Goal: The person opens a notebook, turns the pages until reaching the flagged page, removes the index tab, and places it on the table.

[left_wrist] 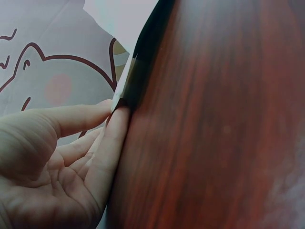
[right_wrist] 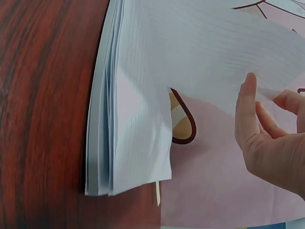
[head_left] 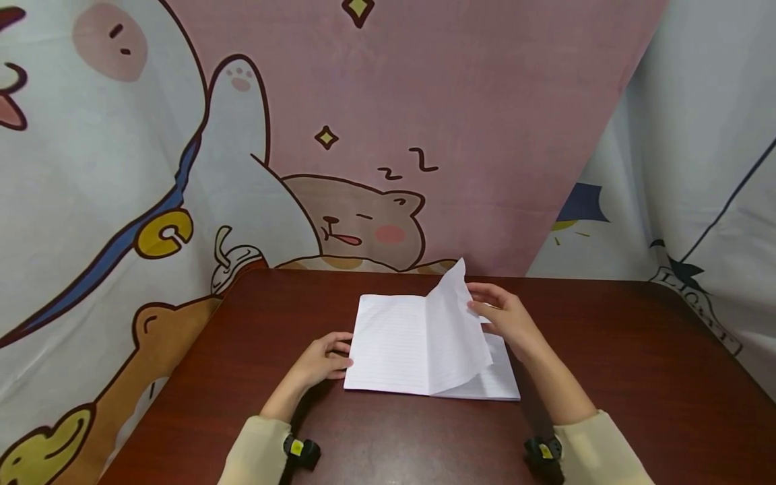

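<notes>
An open notebook [head_left: 388, 343] with white lined pages lies on the dark wooden table. One page [head_left: 456, 337] stands lifted from its right half, curving up with its far corner raised. My right hand [head_left: 506, 316] holds this page at its outer edge between thumb and fingers; in the right wrist view the raised page [right_wrist: 209, 52] reaches the hand [right_wrist: 271, 133]. At the notebook's left edge is my left hand [head_left: 318, 360]. The left wrist view has the thumb and index finger of that hand [left_wrist: 62, 157] pinching the edge.
The reddish-brown table [head_left: 388, 438] extends around the notebook on all sides. Behind it hangs a pink and white cloth [head_left: 485, 135] with cartoon animals. Black wrist cameras sit at both sleeves. A thin pale ribbon [right_wrist: 158, 193] sticks out from the notebook.
</notes>
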`<state>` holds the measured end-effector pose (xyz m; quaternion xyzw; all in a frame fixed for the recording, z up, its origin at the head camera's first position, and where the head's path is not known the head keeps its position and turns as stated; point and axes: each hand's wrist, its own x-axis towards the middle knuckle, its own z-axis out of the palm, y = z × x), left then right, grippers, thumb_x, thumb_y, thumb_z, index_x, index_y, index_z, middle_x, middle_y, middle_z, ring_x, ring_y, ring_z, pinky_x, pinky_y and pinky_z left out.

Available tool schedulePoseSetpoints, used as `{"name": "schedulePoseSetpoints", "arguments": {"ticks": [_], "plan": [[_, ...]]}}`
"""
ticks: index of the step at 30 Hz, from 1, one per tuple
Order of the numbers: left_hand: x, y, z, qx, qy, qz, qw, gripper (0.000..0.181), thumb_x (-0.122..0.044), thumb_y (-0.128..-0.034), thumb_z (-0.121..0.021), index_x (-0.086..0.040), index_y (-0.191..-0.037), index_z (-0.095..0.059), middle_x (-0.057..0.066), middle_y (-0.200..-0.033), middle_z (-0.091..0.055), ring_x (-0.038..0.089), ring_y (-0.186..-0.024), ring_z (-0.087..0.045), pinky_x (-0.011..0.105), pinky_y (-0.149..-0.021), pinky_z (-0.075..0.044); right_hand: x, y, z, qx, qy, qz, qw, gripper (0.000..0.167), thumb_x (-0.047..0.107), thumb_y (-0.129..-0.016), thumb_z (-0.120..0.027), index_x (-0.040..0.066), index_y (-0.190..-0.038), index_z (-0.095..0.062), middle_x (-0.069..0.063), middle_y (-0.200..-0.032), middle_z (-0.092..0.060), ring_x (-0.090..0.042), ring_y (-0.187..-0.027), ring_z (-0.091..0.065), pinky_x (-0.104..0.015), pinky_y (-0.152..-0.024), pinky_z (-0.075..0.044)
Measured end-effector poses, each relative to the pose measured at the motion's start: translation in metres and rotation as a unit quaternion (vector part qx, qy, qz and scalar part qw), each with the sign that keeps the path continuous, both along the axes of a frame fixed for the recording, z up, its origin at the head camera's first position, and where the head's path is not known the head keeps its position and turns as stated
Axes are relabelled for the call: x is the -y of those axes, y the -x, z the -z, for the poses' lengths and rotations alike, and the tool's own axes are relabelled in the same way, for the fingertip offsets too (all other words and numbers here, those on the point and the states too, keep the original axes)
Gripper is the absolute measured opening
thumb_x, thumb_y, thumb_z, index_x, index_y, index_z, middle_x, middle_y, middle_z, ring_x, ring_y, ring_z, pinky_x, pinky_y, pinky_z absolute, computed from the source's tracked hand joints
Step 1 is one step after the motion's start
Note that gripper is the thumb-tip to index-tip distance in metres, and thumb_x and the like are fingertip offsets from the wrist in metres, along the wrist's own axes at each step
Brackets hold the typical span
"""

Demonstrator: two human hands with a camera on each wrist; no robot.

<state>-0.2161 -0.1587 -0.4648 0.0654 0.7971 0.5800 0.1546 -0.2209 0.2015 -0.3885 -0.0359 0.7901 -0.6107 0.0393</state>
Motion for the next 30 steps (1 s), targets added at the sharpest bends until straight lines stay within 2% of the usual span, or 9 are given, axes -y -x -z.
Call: {"name": "schedulePoseSetpoints", "arguments": {"ticks": [10, 17, 23, 25, 30], "plan": [[0.001, 0.000, 0.002, 0.002, -0.004, -0.001, 1.0000, 0.054, 0.000, -0.0910, -0.067, 0.005, -0.141, -0.047, 0.025, -0.119, -0.060, 0.015, -0.087, -0.066, 0.036, -0.075, -0.061, 0.014, 0.001, -0.001, -0.002, 0.027, -0.009, 0.9996, 0.047, 0.016, -0.101, -0.057, 0.001, -0.144, -0.047, -0.027, -0.139, -0.052, -0.002, -0.094, -0.060, -0.025, -0.079, -0.056], [0.000, 0.001, 0.001, -0.001, -0.003, 0.002, 1.0000, 0.054, 0.000, -0.0912, -0.066, 0.006, -0.141, -0.047, 0.026, -0.119, -0.060, 0.014, -0.087, -0.066, 0.035, -0.074, -0.061, 0.026, 0.003, 0.000, -0.014, 0.043, -0.018, 0.9988, 0.044, 0.014, -0.100, -0.057, -0.002, -0.140, -0.050, -0.023, -0.127, -0.059, -0.001, -0.088, -0.063, -0.024, -0.078, -0.056], [-0.002, 0.001, 0.002, 0.000, -0.004, -0.002, 1.0000, 0.053, 0.000, -0.0905, -0.067, 0.005, -0.140, -0.048, 0.026, -0.119, -0.060, 0.015, -0.087, -0.066, 0.034, -0.074, -0.061, 0.030, 0.004, 0.006, -0.029, 0.025, -0.030, 0.9988, 0.042, 0.014, -0.100, -0.057, -0.003, -0.139, -0.052, -0.026, -0.129, -0.059, -0.002, -0.095, -0.062, -0.028, -0.089, -0.056], [-0.002, 0.001, 0.002, 0.001, -0.004, -0.001, 1.0000, 0.053, 0.000, -0.0904, -0.067, 0.005, -0.140, -0.048, 0.026, -0.119, -0.060, 0.015, -0.087, -0.066, 0.034, -0.074, -0.061, 0.030, 0.004, 0.008, -0.033, 0.009, -0.035, 0.9988, 0.042, 0.014, -0.100, -0.057, -0.002, -0.139, -0.053, -0.025, -0.134, -0.058, -0.006, -0.102, -0.061, -0.034, -0.096, -0.054], [-0.001, 0.001, 0.002, 0.002, -0.003, -0.001, 1.0000, 0.053, 0.000, -0.0911, -0.067, 0.005, -0.140, -0.048, 0.026, -0.119, -0.060, 0.015, -0.087, -0.066, 0.035, -0.075, -0.061, 0.030, 0.005, 0.015, -0.060, -0.047, -0.068, 0.9948, 0.040, 0.017, -0.100, -0.058, 0.001, -0.137, -0.057, -0.020, -0.139, -0.059, -0.029, -0.125, -0.058, -0.050, -0.109, -0.044]]}}
